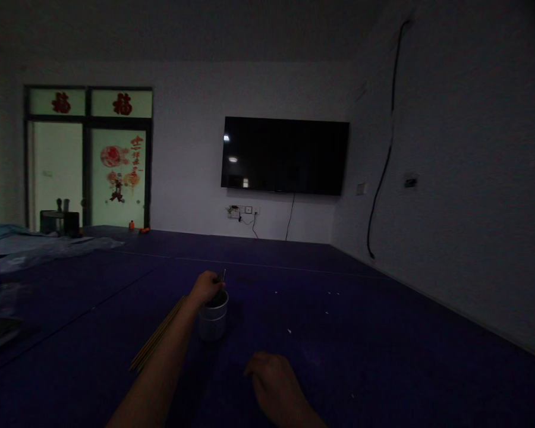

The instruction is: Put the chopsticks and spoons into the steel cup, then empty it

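My left hand (207,288) is closed on a small dark object with a shiny tip (223,275), too dim to name, right above the mouth of a metal cup (213,324). The cup stands upright on the dark blue table surface (249,297). Beside my left forearm lies a bundle of thin wooden sticks (157,336), partly covered by the arm. Lower down and to the right, my right hand (274,377) rests near the surface with its fingers curled in. Nothing shows in it.
Small white scraps (289,331) are scattered to the right. At the left lie clear plastic sheeting (71,246) and a dim, flat object (0,333). Small orange items (132,226) sit at the far edge. A television (285,156) hangs on the far wall; a black cable (386,163) runs down the right wall.
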Demonstrator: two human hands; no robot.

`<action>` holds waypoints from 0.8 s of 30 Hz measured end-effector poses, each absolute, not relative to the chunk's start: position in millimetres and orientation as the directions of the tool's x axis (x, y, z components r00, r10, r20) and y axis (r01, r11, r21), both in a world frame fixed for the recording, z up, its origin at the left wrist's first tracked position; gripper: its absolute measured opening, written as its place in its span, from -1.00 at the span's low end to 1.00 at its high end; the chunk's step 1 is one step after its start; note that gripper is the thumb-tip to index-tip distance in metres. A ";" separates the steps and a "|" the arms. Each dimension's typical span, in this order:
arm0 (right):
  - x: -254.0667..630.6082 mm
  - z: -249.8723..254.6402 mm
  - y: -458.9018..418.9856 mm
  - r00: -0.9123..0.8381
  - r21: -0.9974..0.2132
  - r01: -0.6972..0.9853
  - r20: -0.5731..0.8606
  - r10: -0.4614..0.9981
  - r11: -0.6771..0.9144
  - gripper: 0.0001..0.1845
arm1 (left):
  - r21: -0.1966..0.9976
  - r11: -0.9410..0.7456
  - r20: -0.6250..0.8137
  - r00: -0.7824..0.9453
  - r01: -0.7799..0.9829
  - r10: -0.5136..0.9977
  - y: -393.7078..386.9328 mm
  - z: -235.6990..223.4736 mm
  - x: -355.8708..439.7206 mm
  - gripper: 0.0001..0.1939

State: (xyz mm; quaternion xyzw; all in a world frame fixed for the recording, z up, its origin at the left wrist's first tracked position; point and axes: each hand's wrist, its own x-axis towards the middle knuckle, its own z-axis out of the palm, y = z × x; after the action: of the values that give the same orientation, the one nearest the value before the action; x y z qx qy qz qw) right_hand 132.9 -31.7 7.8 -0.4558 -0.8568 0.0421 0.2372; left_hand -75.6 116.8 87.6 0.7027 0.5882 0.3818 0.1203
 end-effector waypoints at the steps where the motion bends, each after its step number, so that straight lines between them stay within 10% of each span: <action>1: 133.1 7.3 -31.4 -0.472 -0.291 0.758 0.374 0.798 0.584 -0.56 | 0.626 -0.277 0.395 0.011 0.728 0.919 117.3 87.8 -76.8 -0.79; 24: 136.1 2.2 -28.4 -0.457 -0.276 0.782 0.357 0.814 0.560 -0.57 | 0.753 -0.510 0.652 -0.374 0.415 0.659 73.8 146.5 -116.8 -0.59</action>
State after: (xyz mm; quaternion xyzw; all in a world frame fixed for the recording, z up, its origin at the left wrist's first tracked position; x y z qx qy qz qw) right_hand 136.1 -28.4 2.2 -0.4679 -0.8528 0.0358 0.2291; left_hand -116.8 73.8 146.5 0.5521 0.4867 0.6708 0.0910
